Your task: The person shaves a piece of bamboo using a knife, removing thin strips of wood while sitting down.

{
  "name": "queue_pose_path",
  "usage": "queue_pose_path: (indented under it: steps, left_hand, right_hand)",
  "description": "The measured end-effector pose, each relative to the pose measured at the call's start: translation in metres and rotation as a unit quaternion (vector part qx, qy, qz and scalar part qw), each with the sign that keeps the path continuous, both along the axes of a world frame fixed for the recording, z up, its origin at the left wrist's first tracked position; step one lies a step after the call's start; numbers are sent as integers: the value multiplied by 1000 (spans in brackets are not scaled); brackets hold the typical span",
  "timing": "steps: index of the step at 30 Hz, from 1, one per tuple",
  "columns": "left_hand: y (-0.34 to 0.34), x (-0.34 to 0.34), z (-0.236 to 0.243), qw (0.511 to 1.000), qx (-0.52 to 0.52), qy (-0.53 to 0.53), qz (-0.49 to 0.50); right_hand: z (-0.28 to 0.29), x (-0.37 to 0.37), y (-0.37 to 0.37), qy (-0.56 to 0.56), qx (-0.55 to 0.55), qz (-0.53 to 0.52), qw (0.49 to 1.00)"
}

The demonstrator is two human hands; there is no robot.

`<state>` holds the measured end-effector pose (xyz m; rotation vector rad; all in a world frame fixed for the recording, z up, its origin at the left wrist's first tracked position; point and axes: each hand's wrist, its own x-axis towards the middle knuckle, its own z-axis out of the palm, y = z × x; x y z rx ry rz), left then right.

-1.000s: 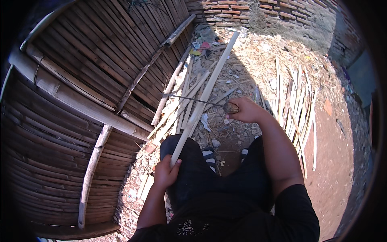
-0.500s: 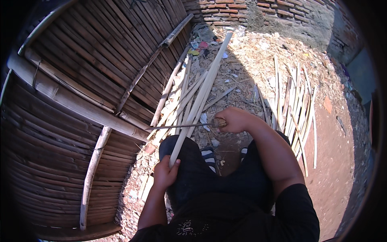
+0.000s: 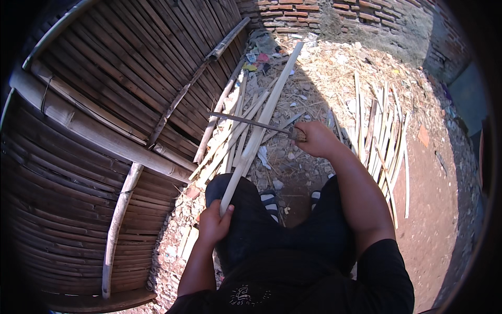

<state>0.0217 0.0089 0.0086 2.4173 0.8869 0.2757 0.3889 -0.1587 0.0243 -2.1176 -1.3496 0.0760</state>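
Observation:
My left hand [image 3: 213,222] is closed round the near end of a long pale bamboo strip [image 3: 255,137], just over my left thigh. The strip slants away from me toward the brick wall. In my right hand [image 3: 315,139] is the wooden handle of a long-bladed knife [image 3: 251,122]. Its narrow dark blade lies crosswise over the strip, pointing left, about midway along the strip's length. Whether the edge presses into the strip or only rests on it, I cannot tell.
Several pale strips [image 3: 234,140] lie on the ground left of the held one, beside a bamboo slat wall [image 3: 130,68]. Another pile of strips [image 3: 384,136] lies at the right. Shavings and litter cover the ground up to a brick wall [image 3: 293,15].
My right hand has moved the knife away from me along the strip, and its blade now tilts with the tip farther off. The left hand keeps its hold in the same place.

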Motion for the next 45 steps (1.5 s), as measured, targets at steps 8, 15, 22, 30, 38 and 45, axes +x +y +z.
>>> queue_pose_path:
  steps: [8, 15, 22, 30, 38, 45]
  left_hand:
    - [2, -2, -4, 999, 33, 8, 9]
    - [2, 0, -2, 1000, 16, 5, 1]
    - [3, 1, -4, 1000, -3, 4, 9]
    - [5, -2, -3, 1000, 1, -18, -2]
    - [4, 2, -3, 1000, -13, -10, -2]
    - [8, -6, -4, 1000, -15, -3, 10]
  right_hand:
    - [15, -33, 20, -82, -101, 119, 984]
    - [15, 16, -9, 20, -29, -137, 990]
    - [20, -39, 13, -112, -109, 79, 985]
    - [19, 0, 5, -36, -51, -114, 992]
    - [11, -10, 0, -63, -71, -18, 995]
    - [26, -43, 22, -126, -118, 113, 978]
